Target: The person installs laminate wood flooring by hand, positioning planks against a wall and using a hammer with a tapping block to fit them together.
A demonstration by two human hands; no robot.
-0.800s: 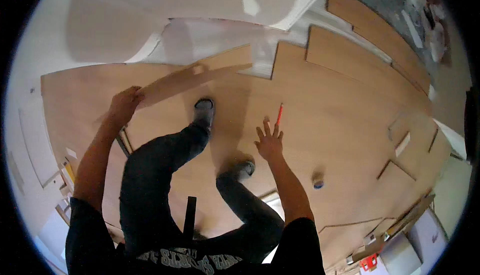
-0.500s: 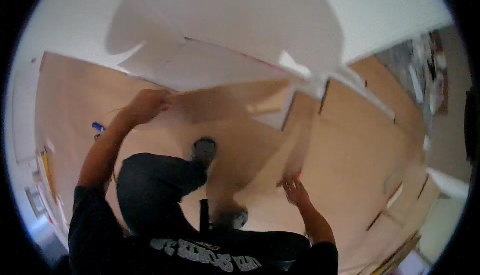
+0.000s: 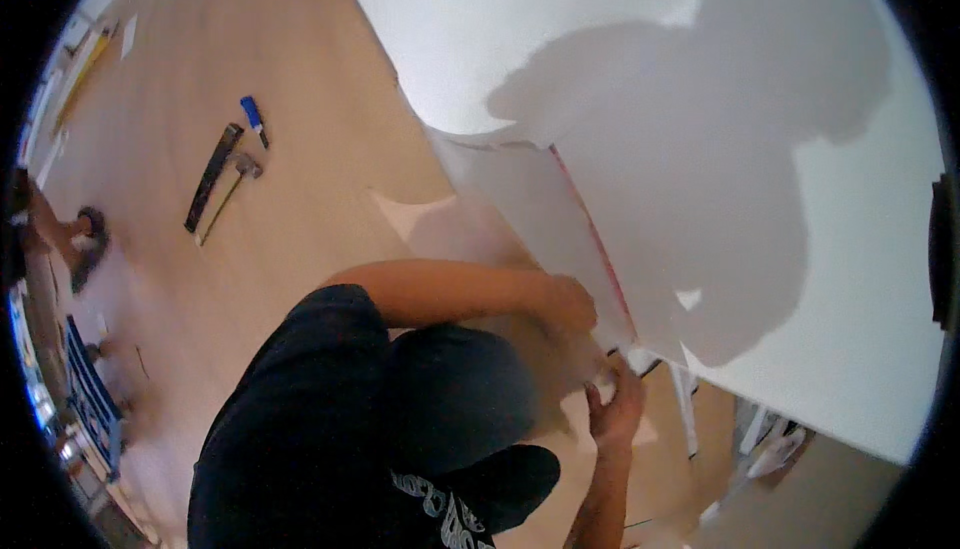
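I crouch over a wood-look floor (image 3: 330, 169), close to the foot of a white wall (image 3: 860, 279). My left arm reaches across my knees, and my left hand (image 3: 570, 307) is closed on a blurred wood-look floorboard (image 3: 562, 364). Lower down, my right hand (image 3: 618, 409) grips that board's right end, thumb and fingers curled round it. Motion smears the board, and my arm and knee cover part of it. A thin red line (image 3: 600, 249) runs along the wall's base down towards my hands.
On the floor to the left lie a hammer (image 3: 245, 166), a dark flat bar (image 3: 212, 179) and a blue-handled knife (image 3: 251, 112). Another person's sandalled foot (image 3: 92, 239) and a blue slatted frame (image 3: 90, 399) are at the far left. White scraps (image 3: 775, 449) lie at lower right.
My view has swung round, with the wall now on the right. My hands, wide apart on the board before, have come close together by the wall's foot. The hammer and bar have come into sight.
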